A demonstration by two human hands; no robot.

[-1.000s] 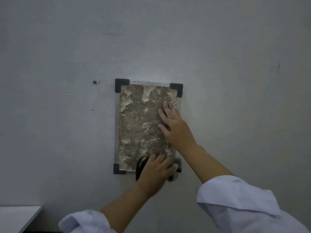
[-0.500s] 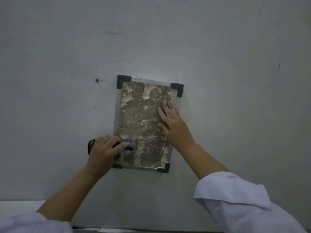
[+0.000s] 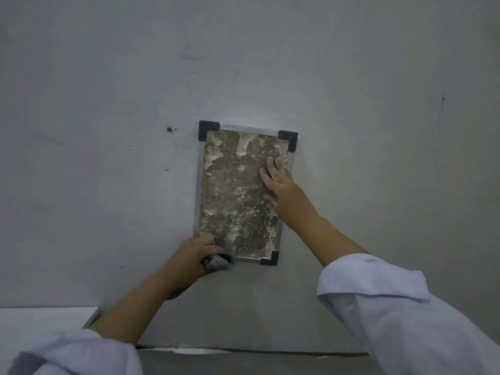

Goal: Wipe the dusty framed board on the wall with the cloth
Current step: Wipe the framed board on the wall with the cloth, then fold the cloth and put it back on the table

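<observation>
A framed board (image 3: pixel 238 190) hangs on the grey wall, with a silver frame, black corner caps and a brown surface blotched with pale dust. My left hand (image 3: pixel 193 257) grips a bunched grey cloth (image 3: pixel 216 262) against the board's lower left corner, hiding that corner cap. My right hand (image 3: pixel 281 186) lies flat with straight fingers on the board's right side, pressing it to the wall.
A small dark hole (image 3: pixel 169 129) marks the wall left of the board. A white tabletop (image 3: pixel 40 324) shows at the lower left. A ledge or seam (image 3: pixel 243 351) runs along the bottom below the wall.
My left hand with the cloth swept from the board's bottom right over to the left edge, then down and right onto the lower left corner. My right hand stayed in place.
</observation>
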